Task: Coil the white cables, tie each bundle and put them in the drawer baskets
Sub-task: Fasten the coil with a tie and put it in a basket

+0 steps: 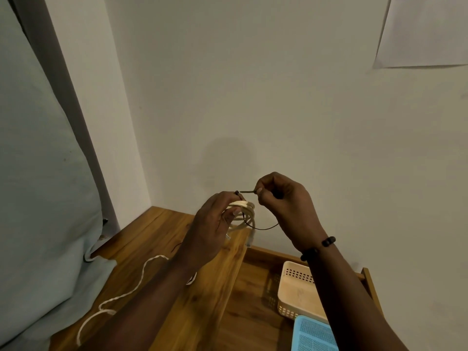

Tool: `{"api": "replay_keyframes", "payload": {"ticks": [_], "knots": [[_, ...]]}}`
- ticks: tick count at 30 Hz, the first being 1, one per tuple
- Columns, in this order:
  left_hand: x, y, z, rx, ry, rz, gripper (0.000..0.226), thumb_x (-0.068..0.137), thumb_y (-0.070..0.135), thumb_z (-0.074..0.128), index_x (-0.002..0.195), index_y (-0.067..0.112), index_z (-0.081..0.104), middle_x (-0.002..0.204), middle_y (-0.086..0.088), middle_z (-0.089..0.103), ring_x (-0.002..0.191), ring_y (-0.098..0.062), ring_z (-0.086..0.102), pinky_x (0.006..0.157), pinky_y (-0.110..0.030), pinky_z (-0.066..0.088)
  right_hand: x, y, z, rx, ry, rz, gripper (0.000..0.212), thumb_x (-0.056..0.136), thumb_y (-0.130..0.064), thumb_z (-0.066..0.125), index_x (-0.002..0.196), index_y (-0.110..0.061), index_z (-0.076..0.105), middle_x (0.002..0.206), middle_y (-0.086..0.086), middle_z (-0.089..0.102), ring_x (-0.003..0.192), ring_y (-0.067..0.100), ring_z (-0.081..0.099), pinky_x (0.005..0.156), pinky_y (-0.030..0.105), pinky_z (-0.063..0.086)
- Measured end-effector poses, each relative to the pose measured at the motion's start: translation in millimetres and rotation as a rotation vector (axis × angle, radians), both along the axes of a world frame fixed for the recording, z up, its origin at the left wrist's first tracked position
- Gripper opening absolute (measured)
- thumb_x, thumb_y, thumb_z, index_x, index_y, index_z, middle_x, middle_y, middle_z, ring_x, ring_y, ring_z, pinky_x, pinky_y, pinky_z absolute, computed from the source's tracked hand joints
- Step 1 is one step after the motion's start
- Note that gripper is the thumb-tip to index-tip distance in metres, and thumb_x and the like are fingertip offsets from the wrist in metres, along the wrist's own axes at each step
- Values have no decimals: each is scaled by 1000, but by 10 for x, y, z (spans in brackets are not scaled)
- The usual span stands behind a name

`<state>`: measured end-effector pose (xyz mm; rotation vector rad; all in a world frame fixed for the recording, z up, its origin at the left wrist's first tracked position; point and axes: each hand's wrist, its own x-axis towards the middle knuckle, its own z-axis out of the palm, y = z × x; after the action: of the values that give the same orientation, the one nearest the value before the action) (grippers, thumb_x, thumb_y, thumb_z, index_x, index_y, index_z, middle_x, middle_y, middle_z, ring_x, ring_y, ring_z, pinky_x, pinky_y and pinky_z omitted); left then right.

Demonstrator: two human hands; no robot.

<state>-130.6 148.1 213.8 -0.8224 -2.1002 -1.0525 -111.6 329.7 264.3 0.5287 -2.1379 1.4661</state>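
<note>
**A:** What am I looking at from the head camera?

**B:** I see both hands raised above the wooden desk [157, 239], in front of a pale wall. The left hand [215, 224] has its fingers curled round a coiled white cable [244, 211], so that grip is clenched on the bundle. The coil hangs in the air over the desk's back edge, not resting on anything.

**A:** And the right?

**B:** The right hand [283, 198] pinches one end of a thin dark tie [247, 192] between thumb and fingertips. The tie runs from that pinch across to the top of the coil, and a loose length of it loops down and out below the coil toward the right wrist. A dark beaded bracelet [319, 248] sits on that wrist.

**A:** Any other cables?

**B:** A second white cable [121, 296] lies uncoiled along the desk's left side, snaking from the lower left edge up under the left forearm.

**A:** The baskets?

**B:** Lower right, an open wooden drawer [253, 307] holds a cream perforated basket [296, 274], and a blue perforated basket [314, 335] just in front of it. The right forearm crosses over both. I cannot see a cable in the cream one's visible part.

**A:** Left side?

**B:** Pale blue fabric [38, 198] against the desk's edge.
</note>
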Motion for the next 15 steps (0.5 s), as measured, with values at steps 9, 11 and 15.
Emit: {"api": "replay_keyframes", "payload": {"ticks": [9, 11, 15], "knots": [[-52, 3, -5, -220, 174, 143, 31, 92, 23, 49, 118, 7, 59, 109, -11, 65, 98, -22, 62, 84, -21, 48, 1, -36, -23, 15, -71, -40, 7, 90, -12, 59, 86, -11, 66, 75, -5, 64, 65, -2, 55, 58, 10, 46], [-80, 5, -27, -250, 203, 146, 31, 87, 11, 62, 118, 12, 55, 107, -12, 66, 96, -25, 63, 83, -28, 53, 4, -40, -25, 24, -80, -35, 8, 90, -12, 59, 86, -10, 66, 74, -5, 64, 65, -3, 55, 58, 8, 46], [-92, 24, -44, -262, 224, 146, 46, 80, 2, 72, 117, 16, 50, 105, -15, 68, 93, -28, 64, 81, -32, 53, -3, -37, -29, -14, -102, -32, 12, 89, -16, 58, 82, -9, 65, 72, 1, 62, 58, -1, 49, 54, 10, 43]]}}
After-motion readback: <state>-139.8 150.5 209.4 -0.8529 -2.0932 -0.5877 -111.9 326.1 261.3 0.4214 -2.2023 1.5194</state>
